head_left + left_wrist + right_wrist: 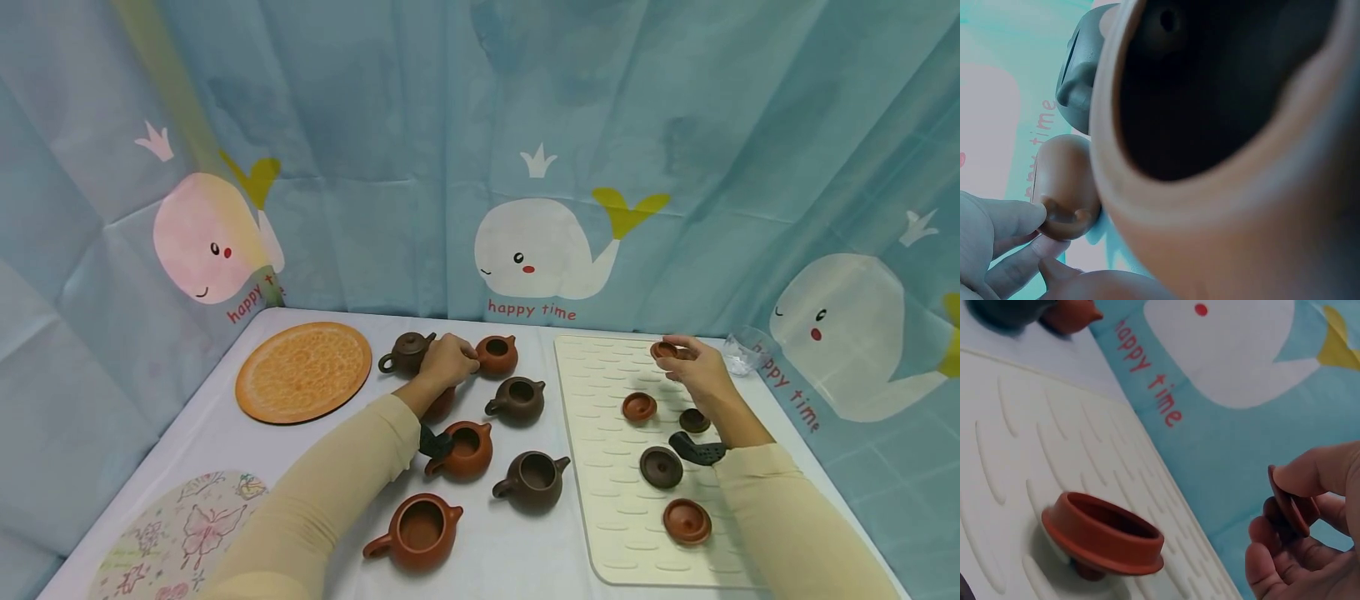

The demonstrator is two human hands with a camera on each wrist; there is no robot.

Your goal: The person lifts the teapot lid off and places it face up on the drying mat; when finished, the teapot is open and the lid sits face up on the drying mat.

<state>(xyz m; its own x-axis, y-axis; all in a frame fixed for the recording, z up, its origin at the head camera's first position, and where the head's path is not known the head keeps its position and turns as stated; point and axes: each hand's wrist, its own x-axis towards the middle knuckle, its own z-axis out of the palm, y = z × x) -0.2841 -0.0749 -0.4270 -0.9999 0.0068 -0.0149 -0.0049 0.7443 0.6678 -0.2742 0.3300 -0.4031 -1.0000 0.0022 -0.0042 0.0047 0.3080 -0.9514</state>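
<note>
At the back of the table my left hand (447,360) pinches the handle of a reddish-brown teapot (497,357), which stands without a lid. Its handle and rounded side also show beyond my fingertips in the left wrist view. Over the far end of the cream mat (600,533), my right hand (699,371) holds a small reddish-brown lid (1289,503) between thumb and fingers, tilted on edge. Left of my left hand is a dark teapot (409,355) with its lid on. Another reddish teapot (441,406) is partly hidden under my left wrist.
Nearer stand open teapots, dark (537,483) and reddish (420,537). Several lids lie on the mat, among them an upside-down reddish lid (640,407) and a dark lid (662,467). A round orange mat (303,372) lies left; a clear plastic container (742,354) stands back right.
</note>
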